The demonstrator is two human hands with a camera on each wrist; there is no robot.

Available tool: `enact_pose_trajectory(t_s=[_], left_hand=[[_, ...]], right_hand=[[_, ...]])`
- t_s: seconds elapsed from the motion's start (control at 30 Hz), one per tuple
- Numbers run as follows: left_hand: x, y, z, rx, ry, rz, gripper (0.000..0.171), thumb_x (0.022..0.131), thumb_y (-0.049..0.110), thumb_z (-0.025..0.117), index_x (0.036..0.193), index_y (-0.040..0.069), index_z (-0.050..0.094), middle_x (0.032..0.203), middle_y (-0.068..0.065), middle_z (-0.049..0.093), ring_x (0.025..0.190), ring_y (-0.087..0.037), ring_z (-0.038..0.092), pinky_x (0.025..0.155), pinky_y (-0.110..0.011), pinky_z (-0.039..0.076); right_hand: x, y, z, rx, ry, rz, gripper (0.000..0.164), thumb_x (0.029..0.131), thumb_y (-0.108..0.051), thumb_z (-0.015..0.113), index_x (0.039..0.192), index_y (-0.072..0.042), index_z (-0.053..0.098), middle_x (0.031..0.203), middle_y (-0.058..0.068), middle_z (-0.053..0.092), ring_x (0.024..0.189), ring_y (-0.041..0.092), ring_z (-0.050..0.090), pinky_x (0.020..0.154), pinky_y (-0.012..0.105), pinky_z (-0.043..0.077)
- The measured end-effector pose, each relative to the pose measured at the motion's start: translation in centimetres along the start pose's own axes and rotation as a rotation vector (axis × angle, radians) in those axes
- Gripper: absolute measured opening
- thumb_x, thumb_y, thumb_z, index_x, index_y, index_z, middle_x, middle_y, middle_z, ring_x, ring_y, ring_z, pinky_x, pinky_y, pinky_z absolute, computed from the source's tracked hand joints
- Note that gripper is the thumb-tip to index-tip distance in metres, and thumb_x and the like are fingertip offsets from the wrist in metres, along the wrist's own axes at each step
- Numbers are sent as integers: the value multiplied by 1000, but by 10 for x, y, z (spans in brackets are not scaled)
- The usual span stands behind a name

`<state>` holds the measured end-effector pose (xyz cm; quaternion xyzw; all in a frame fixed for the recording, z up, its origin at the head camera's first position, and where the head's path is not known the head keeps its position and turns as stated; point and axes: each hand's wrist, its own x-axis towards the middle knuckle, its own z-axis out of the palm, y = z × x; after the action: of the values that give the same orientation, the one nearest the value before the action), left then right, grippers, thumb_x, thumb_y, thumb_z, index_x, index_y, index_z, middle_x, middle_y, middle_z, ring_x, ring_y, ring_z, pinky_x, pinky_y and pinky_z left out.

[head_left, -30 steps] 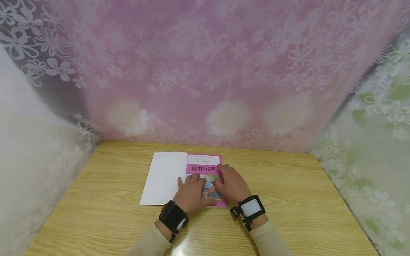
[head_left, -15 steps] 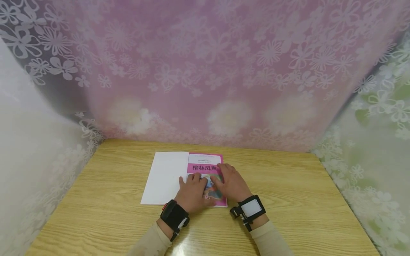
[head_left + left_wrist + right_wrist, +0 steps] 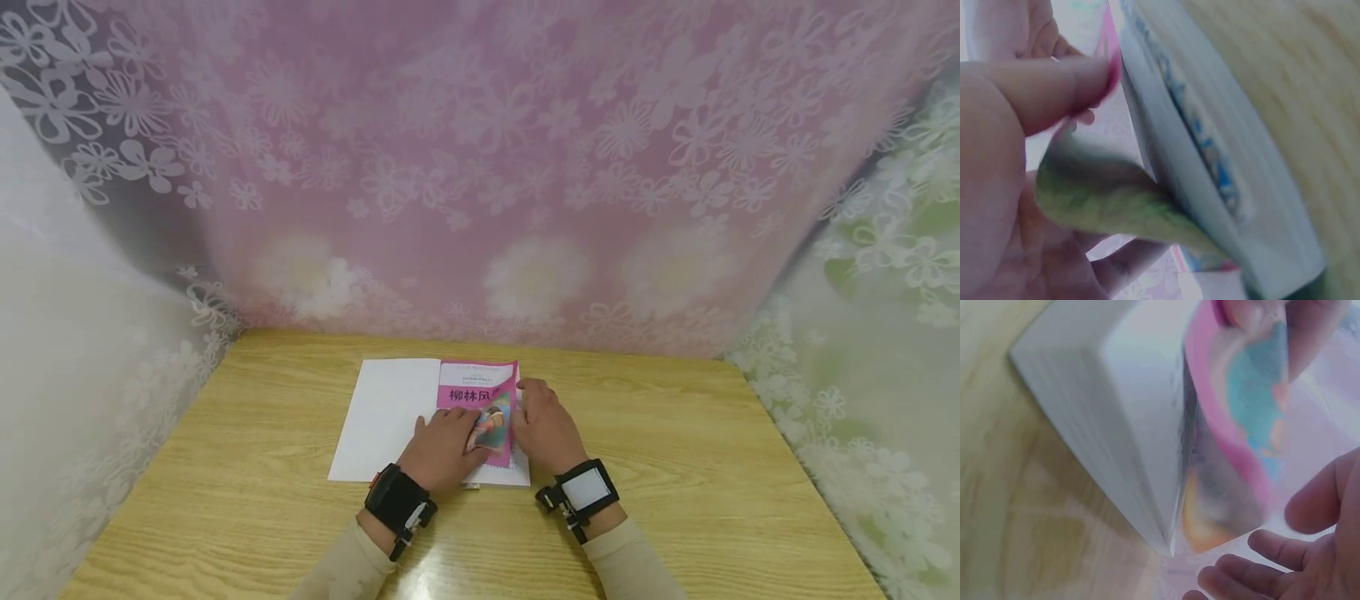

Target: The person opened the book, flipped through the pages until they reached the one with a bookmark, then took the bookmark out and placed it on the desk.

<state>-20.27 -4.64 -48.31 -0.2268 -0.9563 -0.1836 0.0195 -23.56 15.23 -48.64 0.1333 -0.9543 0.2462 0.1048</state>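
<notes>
A book [image 3: 382, 417] lies open on the wooden table, its left side plain white. Its pink illustrated page [image 3: 492, 429], printed with large dark characters, is lifted and curled at the right side. My left hand [image 3: 438, 454] lies over the lower part of that page; in the left wrist view the thumb [image 3: 1066, 87] presses on its pink edge, and the page bends into the palm. White printed pages [image 3: 1147, 369] show beneath. Beside the book's right edge is my right hand [image 3: 551, 427], its fingers [image 3: 1235, 581] spread and apart from the curled page in the right wrist view.
The wooden table [image 3: 675, 467] extends around the book on all sides. A pink floral curtain [image 3: 487, 208] hangs at the back edge, with pale floral sheets [image 3: 892, 400] at the sides. Both wrists wear black straps with devices [image 3: 587, 490].
The pink page lay flat under both hands before; now its right side is raised and curled leftward, uncovering a white page. The left hand has shifted slightly left, and the right thumb has left the page.
</notes>
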Motion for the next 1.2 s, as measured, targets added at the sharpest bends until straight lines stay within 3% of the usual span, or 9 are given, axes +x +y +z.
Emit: enact_pose_trajectory(t_s=[0.1,0.17,0.33,0.47,0.6,0.83,1.07,1.2], left_hand=[[1,-4,-4,-63,3,-12,70,93,42,60,150,9,36,119,-7,62,112,-27,57,90,-64,36],[2,-6,-6,-78,12,-12,75,92,39,62,153,8,28,104,-7,66,102,-25,61,87,-62,39],[2,-10,-9,-79,9,-1,75,92,35,62,153,6,27,83,-2,63,84,-20,63,81,-55,45],[2,-10,-7,-94,3,21,70,94,35,60,150,3,33,101,-6,66,85,-18,63,76,-46,49],[1,-10,-5,-111,-10,24,68,95,33,59,150,3,33,118,-9,63,94,-19,64,71,-34,50],[2,-8,-8,-134,-14,19,69,94,30,62,149,2,33,123,-11,61,102,-21,62,77,-35,51],[6,-13,-10,-142,20,38,67,94,29,62,148,1,34,127,-12,56,112,-23,57,87,-37,47],[7,-19,-17,-150,74,1,78,91,30,65,153,6,24,133,-14,47,117,-27,51,88,-37,46]], right_hand=[[-1,-2,5,-3,-7,7,36,86,-13,57,121,-4,50,112,8,54,87,19,51,71,32,47],[0,-4,10,-21,-27,-5,37,84,-14,60,118,-4,50,104,5,53,83,17,49,69,29,45],[-3,-10,16,-88,-76,-119,29,82,-20,64,105,-7,54,90,-1,51,76,14,49,64,28,43],[-8,-12,13,-175,-63,-244,21,81,-25,67,96,-10,62,92,1,62,80,17,60,66,33,49],[-14,-8,12,-235,-74,-308,30,80,-30,69,104,-10,66,112,9,65,100,25,63,77,39,51],[-19,1,11,-262,-179,-293,53,86,-41,64,127,-10,57,134,13,52,123,29,50,90,42,47],[-20,2,5,-229,-182,-307,48,87,-40,64,123,-8,59,135,15,51,125,30,48,92,43,45],[-20,0,5,-217,-172,-319,45,87,-40,65,119,-8,61,134,15,52,124,30,48,92,43,46]])
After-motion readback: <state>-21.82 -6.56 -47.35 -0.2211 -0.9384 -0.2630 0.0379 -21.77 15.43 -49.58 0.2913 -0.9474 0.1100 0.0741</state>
